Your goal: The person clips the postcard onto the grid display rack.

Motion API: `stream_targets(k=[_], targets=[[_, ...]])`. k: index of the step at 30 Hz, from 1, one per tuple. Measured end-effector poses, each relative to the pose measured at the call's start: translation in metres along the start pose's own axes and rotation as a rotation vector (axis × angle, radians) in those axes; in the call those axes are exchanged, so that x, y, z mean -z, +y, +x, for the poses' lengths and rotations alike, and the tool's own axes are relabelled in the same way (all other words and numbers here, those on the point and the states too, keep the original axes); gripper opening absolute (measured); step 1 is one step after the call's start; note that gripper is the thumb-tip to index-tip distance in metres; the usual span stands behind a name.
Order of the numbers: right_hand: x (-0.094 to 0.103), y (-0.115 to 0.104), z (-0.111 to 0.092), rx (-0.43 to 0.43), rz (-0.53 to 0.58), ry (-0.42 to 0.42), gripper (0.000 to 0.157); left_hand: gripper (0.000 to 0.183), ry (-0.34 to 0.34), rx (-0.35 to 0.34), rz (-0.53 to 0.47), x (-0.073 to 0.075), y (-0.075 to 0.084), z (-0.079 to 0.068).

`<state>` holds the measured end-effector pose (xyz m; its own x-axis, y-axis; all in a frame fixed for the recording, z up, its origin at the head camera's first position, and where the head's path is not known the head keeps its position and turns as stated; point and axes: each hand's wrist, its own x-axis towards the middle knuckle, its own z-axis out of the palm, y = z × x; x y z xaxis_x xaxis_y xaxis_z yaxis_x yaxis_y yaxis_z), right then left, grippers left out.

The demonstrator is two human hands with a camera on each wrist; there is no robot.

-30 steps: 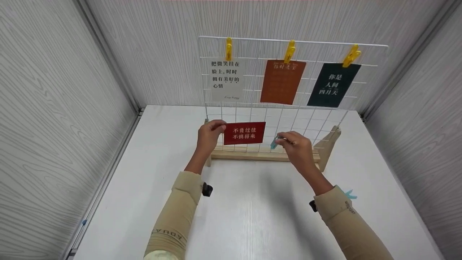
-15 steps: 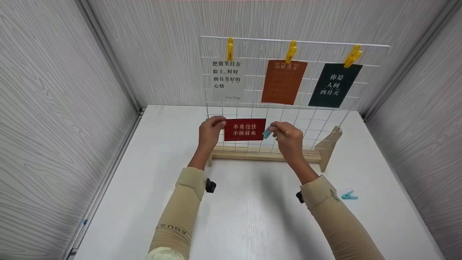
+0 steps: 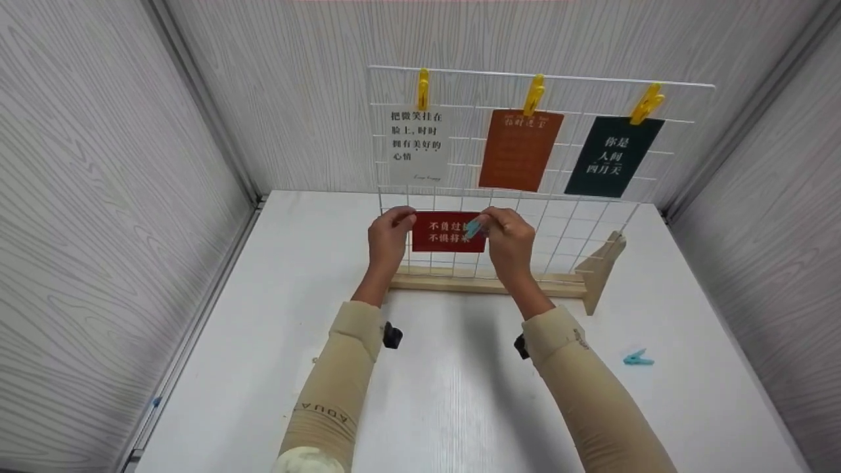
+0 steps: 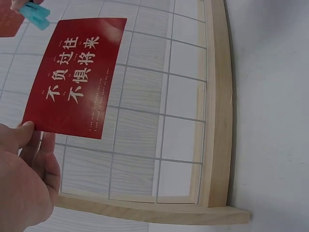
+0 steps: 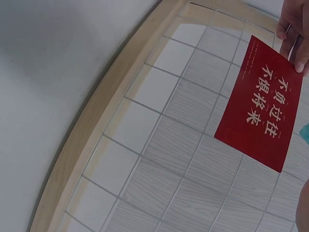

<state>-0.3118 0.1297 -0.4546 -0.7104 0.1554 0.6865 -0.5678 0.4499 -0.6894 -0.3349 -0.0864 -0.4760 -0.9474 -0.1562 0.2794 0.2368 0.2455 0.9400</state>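
A red card (image 3: 440, 244) with white characters is held level in front of the lower part of a white wire grid. My left hand (image 3: 387, 238) pinches its left edge between thumb and fingers, as the left wrist view also shows. At the card's right end, my right hand (image 3: 511, 238) pinches a light blue clothespin (image 3: 472, 228). From the left wrist, the blue clothespin (image 4: 36, 15) appears just off the card's upper right corner. Whether the right fingers touch the card cannot be told. Most of the right hand lies outside the right wrist view.
Above hang a white card (image 3: 418, 146), an orange card (image 3: 521, 152) and a dark green card (image 3: 614, 156), each under a yellow clothespin. The grid stands on a wooden base (image 3: 460, 284). Another light blue clothespin (image 3: 637, 359) lies on the white table at the right.
My right hand has moved left and up with the blue clothespin, from beside the card to in front of its right end. The left hand has raised the red card slightly.
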Motion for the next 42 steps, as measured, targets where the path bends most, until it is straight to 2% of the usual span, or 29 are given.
stream_targets(k=[7, 15, 21, 28, 33, 42], targets=[[-0.015, -0.002, 0.004, -0.089, 0.090, 0.024, 0.012, 0.022, 0.036, -0.020, 0.051, -0.004, 0.000, -0.001], [-0.027, -0.003, 0.007, -0.130, 0.087, 0.046, 0.016, 0.024, 0.068, -0.017, 0.067, -0.007, 0.000, -0.003], [-0.034, -0.003, 0.007, -0.152, 0.055, 0.043, 0.018, 0.022, 0.105, -0.046, 0.096, -0.009, 0.001, -0.003], [-0.041, -0.002, 0.007, -0.107, 0.003, 0.055, 0.018, 0.021, 0.124, -0.057, 0.110, -0.012, 0.001, -0.003], [-0.043, -0.002, 0.007, -0.066, -0.048, 0.025, 0.017, 0.021, 0.131, -0.053, 0.106, -0.014, 0.001, -0.003], [-0.046, -0.003, 0.007, -0.058, -0.097, -0.034, 0.019, 0.021, 0.139, -0.067, 0.096, -0.013, -0.001, -0.003]])
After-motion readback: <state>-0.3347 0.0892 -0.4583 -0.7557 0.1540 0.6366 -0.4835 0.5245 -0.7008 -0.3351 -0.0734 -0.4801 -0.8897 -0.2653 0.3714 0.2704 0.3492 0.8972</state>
